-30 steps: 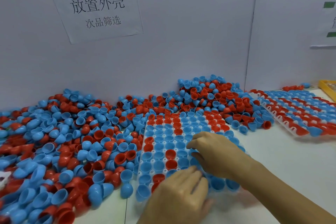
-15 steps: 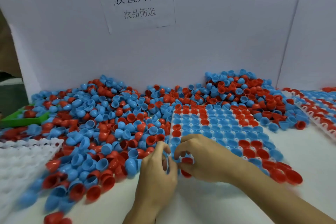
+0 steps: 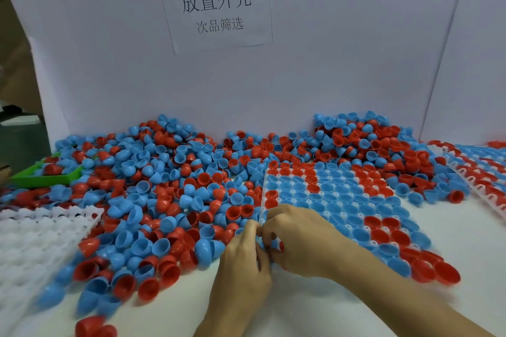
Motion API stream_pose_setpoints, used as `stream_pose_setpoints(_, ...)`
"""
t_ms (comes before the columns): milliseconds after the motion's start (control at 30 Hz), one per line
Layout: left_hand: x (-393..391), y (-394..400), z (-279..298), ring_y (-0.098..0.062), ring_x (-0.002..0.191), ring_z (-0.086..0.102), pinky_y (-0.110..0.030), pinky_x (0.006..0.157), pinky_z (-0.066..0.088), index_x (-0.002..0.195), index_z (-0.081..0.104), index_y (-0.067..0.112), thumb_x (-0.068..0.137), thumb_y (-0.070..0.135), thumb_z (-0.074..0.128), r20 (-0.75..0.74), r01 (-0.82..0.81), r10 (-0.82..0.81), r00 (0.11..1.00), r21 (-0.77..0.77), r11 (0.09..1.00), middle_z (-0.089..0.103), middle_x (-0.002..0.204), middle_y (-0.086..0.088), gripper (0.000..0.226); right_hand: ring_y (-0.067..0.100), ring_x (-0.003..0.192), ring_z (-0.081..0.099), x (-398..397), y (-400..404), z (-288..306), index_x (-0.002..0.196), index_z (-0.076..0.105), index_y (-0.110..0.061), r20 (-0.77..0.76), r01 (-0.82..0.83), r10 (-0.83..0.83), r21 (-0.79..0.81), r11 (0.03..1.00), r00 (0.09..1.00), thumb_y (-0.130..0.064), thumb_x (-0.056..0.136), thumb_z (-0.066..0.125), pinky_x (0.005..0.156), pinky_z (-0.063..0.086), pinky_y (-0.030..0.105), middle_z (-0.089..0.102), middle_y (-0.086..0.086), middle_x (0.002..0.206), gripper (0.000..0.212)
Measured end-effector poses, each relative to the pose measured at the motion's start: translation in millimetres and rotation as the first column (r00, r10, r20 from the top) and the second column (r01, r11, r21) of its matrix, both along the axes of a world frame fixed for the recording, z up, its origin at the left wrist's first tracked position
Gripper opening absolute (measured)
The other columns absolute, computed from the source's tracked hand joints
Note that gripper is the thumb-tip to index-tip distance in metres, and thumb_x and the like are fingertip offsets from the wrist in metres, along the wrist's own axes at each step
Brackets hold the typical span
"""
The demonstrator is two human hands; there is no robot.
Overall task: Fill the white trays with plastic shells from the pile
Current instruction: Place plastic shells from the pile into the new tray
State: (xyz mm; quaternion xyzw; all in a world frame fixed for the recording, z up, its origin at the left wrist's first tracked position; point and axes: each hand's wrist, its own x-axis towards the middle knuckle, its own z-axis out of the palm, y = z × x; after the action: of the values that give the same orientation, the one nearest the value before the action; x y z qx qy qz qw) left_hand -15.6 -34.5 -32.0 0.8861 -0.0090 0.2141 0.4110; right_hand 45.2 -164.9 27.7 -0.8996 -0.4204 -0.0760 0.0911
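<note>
- Right now both hands meet at the near-left corner of the filled tray (image 3: 342, 200), at about 6 o'clock in the view; the left hand (image 3: 243, 262) comes from below and the right hand (image 3: 298, 238) reaches in from 4 o'clock.
- Both sets of fingers are curled closed and pinched at that corner. They seem to grip the tray's thin white edge, though whether a small shell is also between them I cannot tell, as the hands hide the spot.
- Nearly every cup of this tray that shows holds a blue or red shell, so I judge it as good as full; the cups under the hands are hidden.
- The pile of shells (image 3: 164, 186) sprawls across the worktop (image 3: 315, 317) from 9 to 1 o'clock, pressed against the tray's left and far edges.
- An empty white tray (image 3: 35, 243) waits at 8 o'clock, with loose shells touching its right edge; another filled tray (image 3: 476, 172) lies at 3 o'clock.
- To do this step well, I would keep the tray level while gripping the corner, since the shells sit loose in shallow cups and a tilt could spill them.
- Likely risk: dragging it through the pile could knock strays onto the filled rows, so lift or slide it away from the pile, toward 4 o'clock.
- A green bin (image 3: 46, 176) at 9 o'clock holds a few shells.
</note>
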Motion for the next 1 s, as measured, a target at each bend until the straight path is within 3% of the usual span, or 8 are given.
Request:
stream_pose_setpoints(267,0,3,0,-0.004,0.062,0.050,-0.016,0.052,0.038,0.085,0.046,0.027,0.099,0.011,0.051,0.056,-0.026,0.026,0.998,0.007,1.000,0.046,0.061,0.008,0.022,0.004,0.090,0.058,6,-25,8,0.106,0.070,-0.031,-0.069,0.079,-0.070,0.127,0.989,0.995,-0.034,0.095,0.061,0.079,0.055,0.024,0.059,-0.016,0.102,0.014)
stream_pose_setpoints(433,5,5,-1,-0.004,0.062,0.051,-0.017,0.055,0.041,0.082,0.049,0.025,0.099,0.008,0.051,0.077,-0.074,0.073,0.994,0.016,0.997,0.046,0.060,0.009,0.024,-0.006,0.084,0.059,27,-94,20,0.112,0.072,-0.027,-0.112,0.290,-0.271,0.246,0.925,0.956,-0.022,0.096,0.061,0.073,0.050,0.012,0.064,-0.021,0.096,0.019)
stream_pose_setpoints(533,10,4,7,0.000,0.082,0.056,-0.011,0.068,0.044,0.091,0.057,0.028,0.097,0.009,0.053,0.120,-0.082,0.076,0.990,0.055,0.995,0.058,0.082,0.015,0.021,-0.008,0.085,0.057,39,-134,19,0.116,0.072,-0.022,-0.111,0.414,-0.399,0.240,0.878,0.910,-0.014,0.096,0.061,0.074,0.047,0.011,0.070,-0.013,0.106,0.024)
stream_pose_setpoints(633,24,-6,24,0.001,0.118,0.051,-0.015,0.103,0.041,0.128,0.060,0.028,0.100,0.023,0.051,0.061,0.025,-0.039,0.997,0.217,0.976,0.059,0.123,0.017,0.029,-0.006,0.091,0.056,42,-147,12,0.121,0.069,-0.025,-0.145,0.429,-0.409,0.165,0.888,0.901,-0.020,0.097,0.061,0.081,0.047,0.013,0.068,-0.011,0.119,0.026)
stream_pose_setpoints(700,36,-20,36,-0.002,0.139,0.037,-0.022,0.115,0.027,0.147,0.046,0.027,0.102,0.035,0.046,-0.043,0.167,-0.162,0.986,0.368,0.915,0.048,0.147,0.015,0.045,-0.006,0.104,0.052,39,-143,6,0.127,0.065,-0.028,-0.163,0.386,-0.366,0.113,0.915,0.916,-0.030,0.097,0.061,0.089,0.042,0.013,0.062,-0.014,0.129,0.030)
stream_pose_setpoints(800,54,-44,46,-0.006,0.151,0.016,-0.033,0.122,0.014,0.158,0.024,0.025,0.103,0.048,0.036,-0.224,0.366,-0.289,0.931,0.585,0.724,0.024,0.164,0.011,0.061,0.002,0.125,0.048,36,-131,-2,0.136,0.058,-0.029,-0.147,0.328,-0.319,0.042,0.944,0.936,-0.039,0.099,0.055,0.107,0.036,0.021,0.055,-0.013,0.140,0.038)
stream_pose_setpoints(900,63,-56,41,-0.008,0.154,-0.002,-0.041,0.126,0.003,0.162,0.008,0.025,0.102,0.058,0.028,-0.372,0.475,-0.296,0.880,0.660,0.582,0.004,0.168,0.010,0.070,0.006,0.131,0.043,29,-125,-6,0.141,0.052,-0.030,-0.116,0.302,-0.299,0.003,0.953,0.947,-0.044,0.100,0.050,0.113,0.032,0.031,0.052,-0.013,0.142,0.043)
stream_pose_setpoints(1000,68,-58,36,-0.007,0.154,-0.007,-0.044,0.126,-0.002,0.162,0.005,0.026,0.101,0.062,0.024,-0.407,0.498,-0.289,0.867,0.673,0.547,0.001,0.168,0.012,0.073,0.005,0.130,0.042,20,-127,-9,0.142,0.049,-0.032,-0.087,0.296,-0.297,-0.025,0.955,0.951,-0.054,0.098,0.047,0.110,0.027,0.034,0.052,-0.016,0.139,0.049)
